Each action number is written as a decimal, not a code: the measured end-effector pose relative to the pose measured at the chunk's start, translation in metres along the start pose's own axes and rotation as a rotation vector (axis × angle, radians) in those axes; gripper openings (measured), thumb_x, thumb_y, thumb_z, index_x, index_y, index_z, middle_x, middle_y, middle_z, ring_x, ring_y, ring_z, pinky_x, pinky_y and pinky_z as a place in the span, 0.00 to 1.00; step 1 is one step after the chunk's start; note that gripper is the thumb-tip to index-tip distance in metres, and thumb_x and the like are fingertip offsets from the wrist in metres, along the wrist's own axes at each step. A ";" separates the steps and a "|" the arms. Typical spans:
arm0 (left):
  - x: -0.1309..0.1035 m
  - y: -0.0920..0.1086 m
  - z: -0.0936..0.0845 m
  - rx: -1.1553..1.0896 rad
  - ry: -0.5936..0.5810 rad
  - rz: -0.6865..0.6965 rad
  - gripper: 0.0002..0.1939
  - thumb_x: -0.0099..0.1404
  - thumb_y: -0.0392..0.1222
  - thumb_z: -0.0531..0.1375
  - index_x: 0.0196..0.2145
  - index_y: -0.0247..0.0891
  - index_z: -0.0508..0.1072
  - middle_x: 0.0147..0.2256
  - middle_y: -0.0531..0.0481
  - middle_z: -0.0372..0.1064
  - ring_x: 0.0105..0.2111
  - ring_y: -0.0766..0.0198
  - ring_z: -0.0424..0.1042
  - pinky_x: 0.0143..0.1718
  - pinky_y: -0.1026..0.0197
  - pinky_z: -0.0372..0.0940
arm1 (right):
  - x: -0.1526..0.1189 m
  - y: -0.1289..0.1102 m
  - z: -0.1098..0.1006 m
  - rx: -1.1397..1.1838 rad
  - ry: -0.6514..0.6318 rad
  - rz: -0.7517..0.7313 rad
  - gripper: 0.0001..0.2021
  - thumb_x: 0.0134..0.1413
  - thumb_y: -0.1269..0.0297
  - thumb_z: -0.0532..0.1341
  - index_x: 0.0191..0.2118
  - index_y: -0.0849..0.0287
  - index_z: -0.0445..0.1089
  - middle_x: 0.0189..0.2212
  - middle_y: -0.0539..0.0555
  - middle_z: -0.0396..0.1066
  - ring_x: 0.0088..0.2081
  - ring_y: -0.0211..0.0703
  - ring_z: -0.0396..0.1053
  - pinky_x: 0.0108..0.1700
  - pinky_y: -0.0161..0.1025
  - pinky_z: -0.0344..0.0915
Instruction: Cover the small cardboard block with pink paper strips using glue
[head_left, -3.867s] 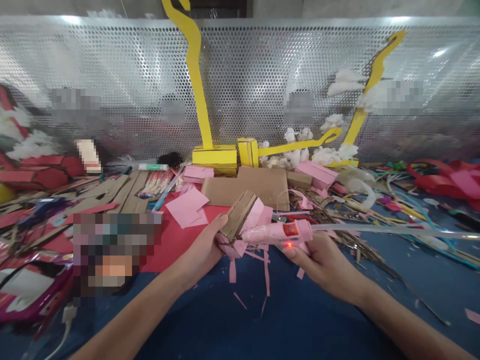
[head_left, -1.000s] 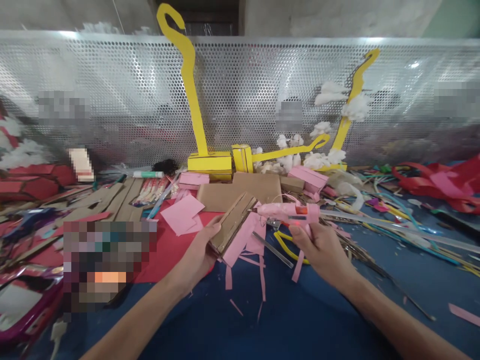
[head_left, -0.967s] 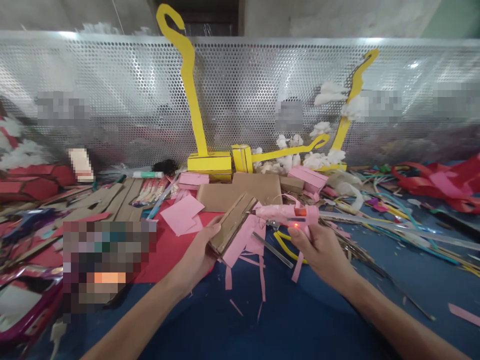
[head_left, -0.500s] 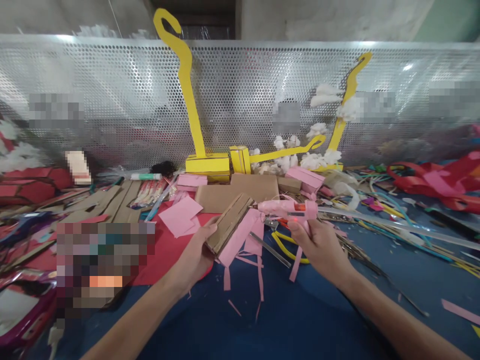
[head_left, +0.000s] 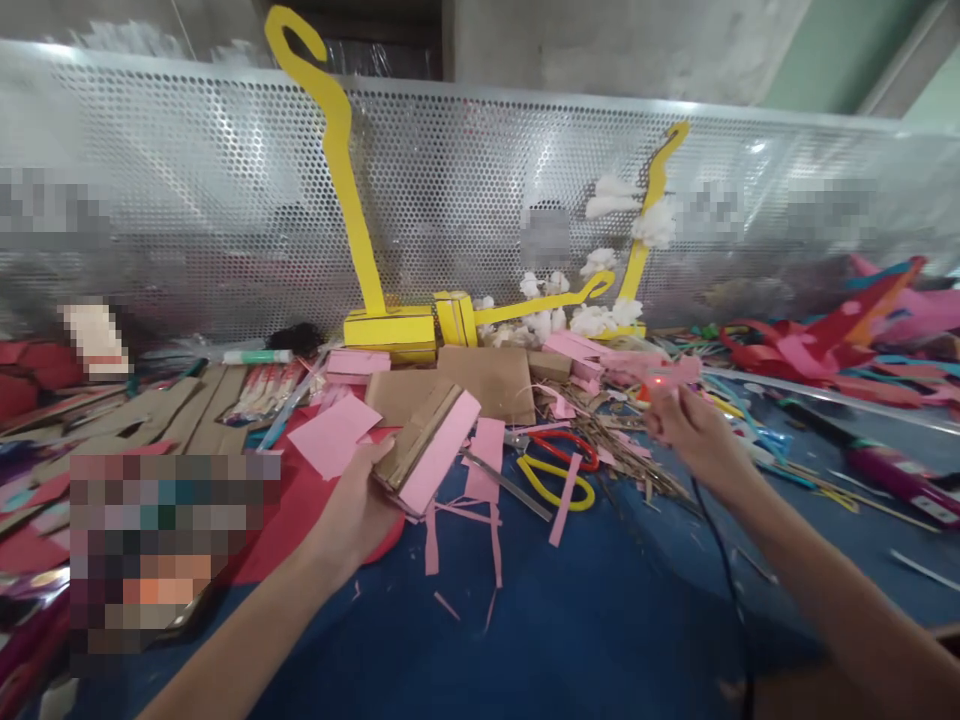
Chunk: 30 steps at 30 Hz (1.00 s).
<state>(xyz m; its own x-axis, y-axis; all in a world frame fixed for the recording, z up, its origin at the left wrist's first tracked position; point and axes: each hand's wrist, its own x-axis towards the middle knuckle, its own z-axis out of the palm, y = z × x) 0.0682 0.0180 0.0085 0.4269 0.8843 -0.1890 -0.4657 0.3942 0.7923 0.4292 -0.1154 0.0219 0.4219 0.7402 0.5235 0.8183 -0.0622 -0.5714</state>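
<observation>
My left hand (head_left: 361, 492) is closed around a small cardboard box (head_left: 421, 440), held tilted, with brown cardboard on one side and pink paper along another. My right hand (head_left: 686, 425) grips a pink hot glue gun (head_left: 651, 368), somewhat smeared by motion, its small red light on and its black cord (head_left: 721, 560) hanging down. Below and right of the box lie scissors (head_left: 559, 480) with red and yellow handles. Beside them are a clear glue stick (head_left: 510, 484) and several pink paper strips (head_left: 495, 545). Pink paper squares (head_left: 334, 435) rest on a red sheet (head_left: 262, 540).
Yellow hook-shaped pieces (head_left: 352, 200) on box bases stand before a perforated metal panel (head_left: 480, 190). White fluff (head_left: 600, 315) clings to the right one. Cardboard strips (head_left: 202, 410) lie left, red and pink paper curls (head_left: 802, 345) right, on a blue tabletop (head_left: 570, 620).
My right hand has carried the glue gun away from the box, to the right. The box stays in my left hand, with more of its pink side showing. The view has turned right.
</observation>
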 end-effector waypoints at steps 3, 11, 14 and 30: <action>0.000 0.001 -0.001 0.004 -0.013 0.009 0.24 0.65 0.39 0.59 0.58 0.30 0.73 0.45 0.38 0.81 0.39 0.48 0.81 0.32 0.54 0.77 | -0.004 0.039 -0.034 -0.077 -0.024 0.082 0.26 0.69 0.44 0.47 0.25 0.56 0.62 0.21 0.53 0.66 0.24 0.37 0.63 0.30 0.39 0.58; -0.008 0.004 0.005 0.047 -0.005 0.003 0.22 0.67 0.37 0.57 0.57 0.29 0.73 0.43 0.38 0.81 0.43 0.46 0.81 0.37 0.53 0.79 | -0.043 0.077 -0.057 -0.205 -0.093 0.165 0.21 0.67 0.46 0.55 0.28 0.55 0.65 0.23 0.55 0.69 0.26 0.43 0.67 0.36 0.43 0.61; -0.006 0.004 0.004 0.050 -0.019 0.023 0.23 0.67 0.36 0.56 0.58 0.29 0.72 0.42 0.38 0.81 0.43 0.46 0.81 0.39 0.51 0.79 | -0.049 0.087 -0.052 -0.229 -0.083 0.146 0.22 0.67 0.43 0.51 0.29 0.54 0.63 0.24 0.56 0.70 0.28 0.45 0.68 0.36 0.44 0.62; -0.004 0.002 0.001 0.062 -0.033 0.056 0.20 0.68 0.34 0.55 0.55 0.27 0.74 0.42 0.37 0.81 0.36 0.49 0.82 0.32 0.52 0.79 | -0.051 0.128 -0.040 -0.329 -0.088 0.050 0.27 0.66 0.36 0.44 0.30 0.53 0.60 0.26 0.55 0.69 0.29 0.48 0.66 0.34 0.44 0.64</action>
<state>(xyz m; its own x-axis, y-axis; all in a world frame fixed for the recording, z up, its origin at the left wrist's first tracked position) 0.0659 0.0150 0.0115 0.4274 0.8953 -0.1253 -0.4410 0.3275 0.8356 0.5285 -0.1876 -0.0528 0.4410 0.7848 0.4354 0.8856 -0.3017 -0.3532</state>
